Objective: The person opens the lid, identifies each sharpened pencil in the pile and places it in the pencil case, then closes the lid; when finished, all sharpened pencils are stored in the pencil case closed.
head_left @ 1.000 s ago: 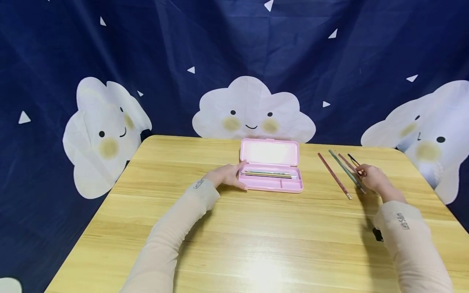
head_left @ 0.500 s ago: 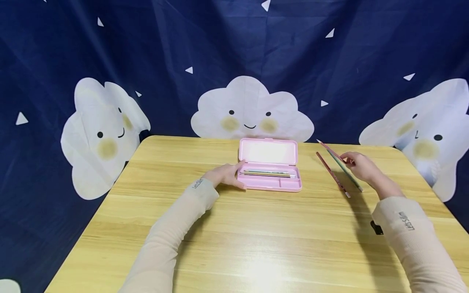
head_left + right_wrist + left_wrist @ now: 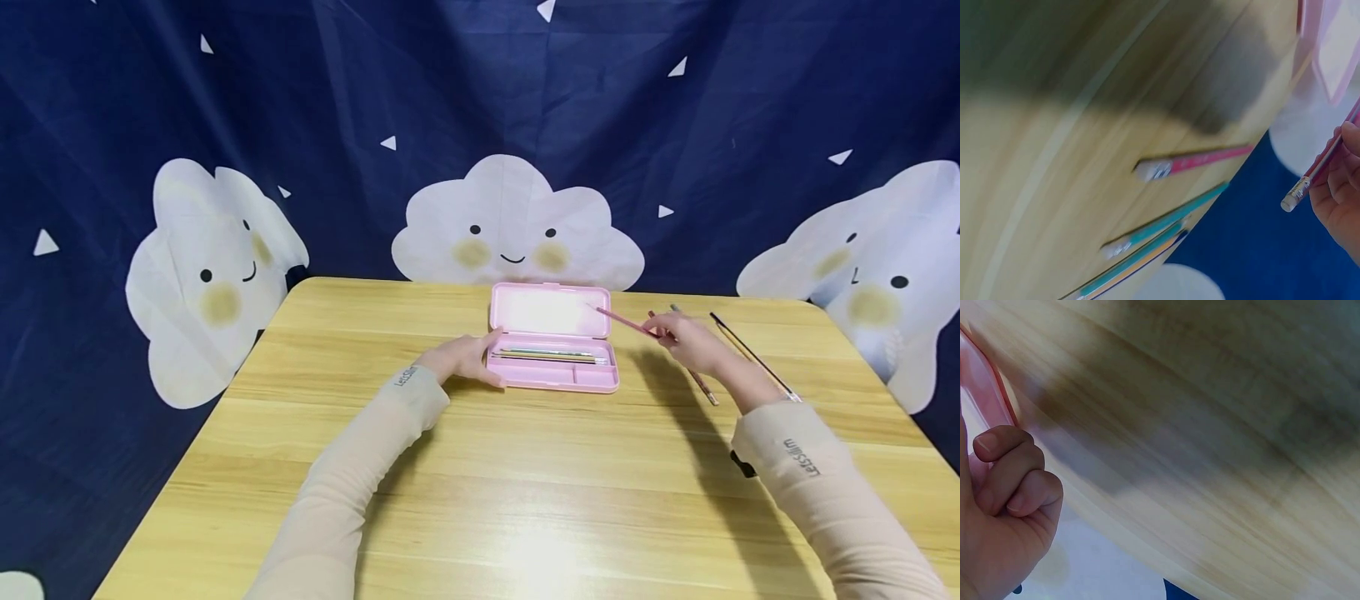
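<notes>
A pink pencil case [image 3: 540, 386] lies open on the table, lid raised at the back. Several pencils [image 3: 551, 357] rest in its long compartment. My left hand [image 3: 461, 358] grips the case's left end, thumb and fingers spread along it; in the left wrist view the other fingers curl at its edge. My right hand [image 3: 688, 343] pinches a pink pencil [image 3: 626, 322] in the air, right of the case. The pencil's far end overlaps the lid [image 3: 543, 308] in the head view, and its eraser end [image 3: 1296, 195] sticks out behind the fingers.
Under and beside the right arm, a red pencil [image 3: 705, 389], a teal pencil [image 3: 1179, 212] and dark-sided pencils [image 3: 757, 358] lie on the wooden table [image 3: 525, 483]. Behind the table's far edge hangs a navy cloth [image 3: 337, 100] with white clouds.
My right hand has picked the pink pencil up from among the pencils on the right and carried it left towards the case. The left hand stays on the case.
</notes>
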A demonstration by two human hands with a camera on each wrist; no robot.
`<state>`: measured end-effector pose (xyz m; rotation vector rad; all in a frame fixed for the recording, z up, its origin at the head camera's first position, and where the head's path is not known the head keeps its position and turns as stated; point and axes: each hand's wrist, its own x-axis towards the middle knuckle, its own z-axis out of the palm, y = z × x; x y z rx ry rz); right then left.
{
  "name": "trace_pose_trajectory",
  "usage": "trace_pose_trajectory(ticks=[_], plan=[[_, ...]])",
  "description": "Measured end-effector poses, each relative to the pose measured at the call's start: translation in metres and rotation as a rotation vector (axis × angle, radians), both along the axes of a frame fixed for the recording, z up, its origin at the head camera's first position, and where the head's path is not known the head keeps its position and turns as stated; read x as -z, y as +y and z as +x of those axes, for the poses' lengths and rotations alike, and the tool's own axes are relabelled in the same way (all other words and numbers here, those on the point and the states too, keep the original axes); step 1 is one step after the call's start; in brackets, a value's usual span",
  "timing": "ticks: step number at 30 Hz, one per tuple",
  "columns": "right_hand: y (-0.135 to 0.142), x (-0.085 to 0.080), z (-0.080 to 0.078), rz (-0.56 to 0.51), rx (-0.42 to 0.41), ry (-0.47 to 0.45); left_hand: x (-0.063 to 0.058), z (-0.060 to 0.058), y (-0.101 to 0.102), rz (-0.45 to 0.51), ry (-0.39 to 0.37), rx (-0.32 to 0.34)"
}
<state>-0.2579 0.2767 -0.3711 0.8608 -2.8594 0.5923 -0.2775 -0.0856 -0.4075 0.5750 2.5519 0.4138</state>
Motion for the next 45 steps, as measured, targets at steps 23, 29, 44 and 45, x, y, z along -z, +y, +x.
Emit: trace_pose_trajectory(ticks=[23, 29, 44, 45], plan=[[-0.080, 0.036, -0.024, 0.000, -0.245, 0.082, 0.000, -0.002, 0.001, -0.030, -0.002, -0.015], [-0.098, 0.032, -0.021, 0.112, -0.183, 0.035, 0.001, -0.002, 0.001, -0.031, 0.008, -0.006], [-0.123, 0.034, -0.027, 0.259, -0.112, -0.051, 0.000, -0.002, 0.000, -0.044, 0.005, -0.003], [-0.124, 0.034, -0.027, 0.269, -0.111, -0.049, 0.000, -0.002, 0.000, -0.041, 0.004, -0.004]])
